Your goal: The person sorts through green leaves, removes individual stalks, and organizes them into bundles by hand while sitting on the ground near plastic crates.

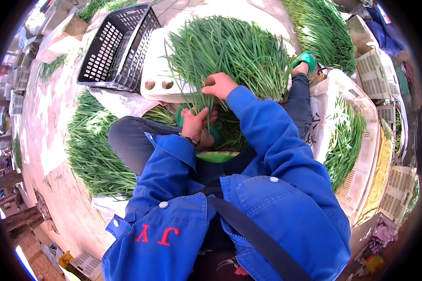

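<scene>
Greens in a small bunch sit between the two hands in the head view, close to 12 o'clock from the middle. The left hand is curled round the low end of the bunch. The right hand is at 1 o'clock from it, with thumb and fingers pinched on the leaves higher up. Just past the hands, at 12 o'clock, a big pile of the same long leaves lies on a white foam box. A black crate stands beside the box, between 10 and 11 o'clock. More leaves lie at 9 o'clock, and a pale basket with leaves in it is at 3 o'clock.

I think the step now is tidying this small bunch, maybe picking out bad bits; I can't tell which bits. The next move seems to need the left hand to hold on softly while the right hand pulls bits free. Squeezing too hard could bend the thin leaves, and a loose hold could let them slip.
</scene>
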A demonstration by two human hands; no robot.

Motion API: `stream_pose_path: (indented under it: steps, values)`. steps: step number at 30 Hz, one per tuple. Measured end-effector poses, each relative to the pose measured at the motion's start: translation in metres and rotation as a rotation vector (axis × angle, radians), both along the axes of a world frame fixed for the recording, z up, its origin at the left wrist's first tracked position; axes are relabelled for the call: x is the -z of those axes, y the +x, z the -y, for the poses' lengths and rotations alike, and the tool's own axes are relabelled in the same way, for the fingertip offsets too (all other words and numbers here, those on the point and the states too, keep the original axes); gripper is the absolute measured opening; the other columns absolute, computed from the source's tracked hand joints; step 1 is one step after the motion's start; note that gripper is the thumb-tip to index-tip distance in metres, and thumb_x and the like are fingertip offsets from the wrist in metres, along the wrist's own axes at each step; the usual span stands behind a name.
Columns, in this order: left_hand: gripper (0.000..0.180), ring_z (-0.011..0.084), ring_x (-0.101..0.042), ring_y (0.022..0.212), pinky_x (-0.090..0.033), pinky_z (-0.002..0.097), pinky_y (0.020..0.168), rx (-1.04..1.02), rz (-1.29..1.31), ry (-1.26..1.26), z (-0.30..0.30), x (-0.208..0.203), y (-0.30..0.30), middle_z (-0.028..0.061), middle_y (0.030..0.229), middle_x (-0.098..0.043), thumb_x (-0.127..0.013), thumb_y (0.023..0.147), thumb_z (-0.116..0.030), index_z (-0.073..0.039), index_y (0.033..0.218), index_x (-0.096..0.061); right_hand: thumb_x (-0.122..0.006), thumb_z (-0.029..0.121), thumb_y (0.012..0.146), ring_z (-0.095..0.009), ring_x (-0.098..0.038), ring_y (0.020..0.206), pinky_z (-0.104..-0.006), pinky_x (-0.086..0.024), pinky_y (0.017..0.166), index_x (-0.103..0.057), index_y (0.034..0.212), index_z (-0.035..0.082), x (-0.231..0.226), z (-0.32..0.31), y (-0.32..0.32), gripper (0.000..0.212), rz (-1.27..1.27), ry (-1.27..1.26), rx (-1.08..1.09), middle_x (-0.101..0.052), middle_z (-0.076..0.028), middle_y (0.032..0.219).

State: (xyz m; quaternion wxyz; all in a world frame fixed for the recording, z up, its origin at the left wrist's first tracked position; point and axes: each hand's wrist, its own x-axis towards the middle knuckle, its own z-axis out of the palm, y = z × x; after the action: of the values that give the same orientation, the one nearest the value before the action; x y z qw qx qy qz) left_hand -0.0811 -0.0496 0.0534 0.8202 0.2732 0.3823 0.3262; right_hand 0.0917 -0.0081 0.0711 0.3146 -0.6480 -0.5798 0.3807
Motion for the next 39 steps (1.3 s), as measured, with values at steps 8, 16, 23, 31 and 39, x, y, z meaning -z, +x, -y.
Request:
stream_pose_path:
  steps: [8, 16, 23, 31, 39]
  values:
    - [0.019, 0.0134, -0.056, 0.058, -0.043, 0.0222, 0.047, -0.024, -0.136, 0.07, -0.004, 0.016, -0.001, 0.0113, 0.08, -0.064, -0.054, 0.084, -0.003, 0.001, 0.102, -0.053, -0.061, 0.012, 0.071, -0.029, -0.06, 0.067, -0.0378, -0.048, 0.06, -0.057, 0.08, 0.005, -0.01, 0.028, -0.009, 0.011, 0.355, 0.224, -0.152, -0.061, -0.013, 0.071]
    - [0.021, 0.0137, -0.056, 0.065, -0.045, 0.0234, 0.051, -0.078, -0.021, -0.137, -0.007, 0.005, -0.017, 0.0097, 0.091, -0.061, -0.052, 0.089, -0.01, -0.002, 0.108, -0.052, -0.062, 0.006, 0.077, -0.016, -0.057, 0.065, -0.0287, -0.047, 0.063, -0.054, 0.086, 0.002, -0.02, 0.03, 0.008, 0.012, -0.638, 0.182, 0.524, -0.059, -0.006, 0.082]
    - [0.025, 0.0069, -0.028, 0.052, -0.026, 0.0197, 0.046, -0.194, 0.56, -0.22, -0.023, -0.035, -0.025, 0.0009, 0.068, -0.04, -0.049, 0.092, -0.024, -0.007, 0.11, -0.048, -0.063, 0.027, 0.073, -0.031, -0.061, 0.083, -0.0412, -0.048, 0.074, -0.064, 0.092, 0.011, -0.031, 0.118, 0.013, 0.025, 0.502, -0.309, -0.459, -0.063, -0.013, 0.086]
    - [0.025, 0.0101, -0.044, 0.053, -0.041, 0.0238, 0.051, -0.133, 0.126, -0.222, -0.012, -0.03, 0.007, -0.0014, 0.067, -0.047, -0.055, 0.089, -0.021, -0.006, 0.109, -0.052, -0.058, 0.034, 0.079, -0.031, -0.061, 0.085, -0.0416, -0.048, 0.074, -0.064, 0.092, 0.01, -0.024, 0.075, 0.032, 0.029, 0.728, -0.461, 0.096, -0.064, -0.014, 0.092]
    - [0.026, 0.0057, -0.027, 0.038, -0.022, 0.0207, 0.036, -0.023, 0.207, -0.24, -0.018, -0.019, -0.003, -0.0056, 0.053, -0.032, -0.051, 0.091, -0.029, -0.005, 0.101, -0.055, -0.065, 0.041, 0.075, -0.025, -0.062, 0.069, -0.0364, -0.048, 0.061, -0.065, 0.082, 0.004, -0.021, 0.079, 0.059, 0.037, 0.367, -0.196, 0.303, -0.064, -0.012, 0.07]
